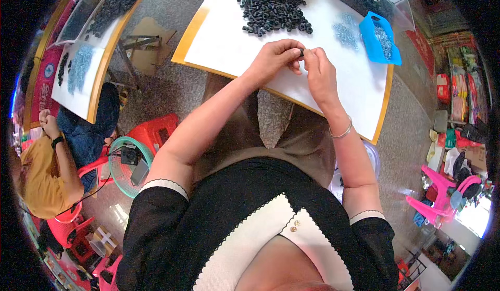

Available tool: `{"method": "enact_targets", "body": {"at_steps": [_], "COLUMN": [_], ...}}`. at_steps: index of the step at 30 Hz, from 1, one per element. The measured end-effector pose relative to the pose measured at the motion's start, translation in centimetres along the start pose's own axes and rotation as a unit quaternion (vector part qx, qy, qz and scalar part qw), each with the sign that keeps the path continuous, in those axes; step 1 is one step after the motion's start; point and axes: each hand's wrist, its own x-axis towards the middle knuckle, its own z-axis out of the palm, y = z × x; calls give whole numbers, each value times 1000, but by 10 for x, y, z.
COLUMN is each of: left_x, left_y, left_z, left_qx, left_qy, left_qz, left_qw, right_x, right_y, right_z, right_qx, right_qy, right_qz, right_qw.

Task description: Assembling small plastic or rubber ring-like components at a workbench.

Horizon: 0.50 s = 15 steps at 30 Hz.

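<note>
My left hand point(274, 60) pinches a small black cylindrical part point(301, 52) between thumb and forefinger, over the white table top point(219, 46). Fingertips of my right hand point(321, 75) are pressed together against the right side of that part; whether they hold a separate tiny piece is hidden. Beyond my hands lies a heap of similar small black parts point(273, 12). To the right of it spreads a loose patch of tiny clear bluish pieces point(346, 31). More of these pieces fill part of a blue plastic scoop-shaped tray point(371, 33) near the table's right edge.
Wooden edging point(208, 69) borders the table. At left, another person point(47, 174) sits by a second table point(96, 90) bearing black parts and bluish pieces. A green basket point(117, 171) and red stool point(153, 132) stand left of me; a pink stool point(440, 194) is at right.
</note>
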Motion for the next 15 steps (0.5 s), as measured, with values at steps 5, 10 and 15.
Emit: {"method": "enact_targets", "body": {"at_steps": [5, 10, 15], "left_x": [6, 6, 5], "left_y": [1, -4, 3], "left_z": [0, -10, -4], "left_qx": [4, -75, -93], "left_qy": [5, -2, 10], "left_qz": [13, -19, -16], "left_qw": [1000, 997, 995], "right_x": [4, 1, -3], "right_y": [7, 10, 5], "right_z": [6, 7, -2], "right_qx": [-79, -89, -39], "right_qy": [75, 106, 82], "right_qz": [-117, -222, -135], "right_qw": [987, 965, 987]}}
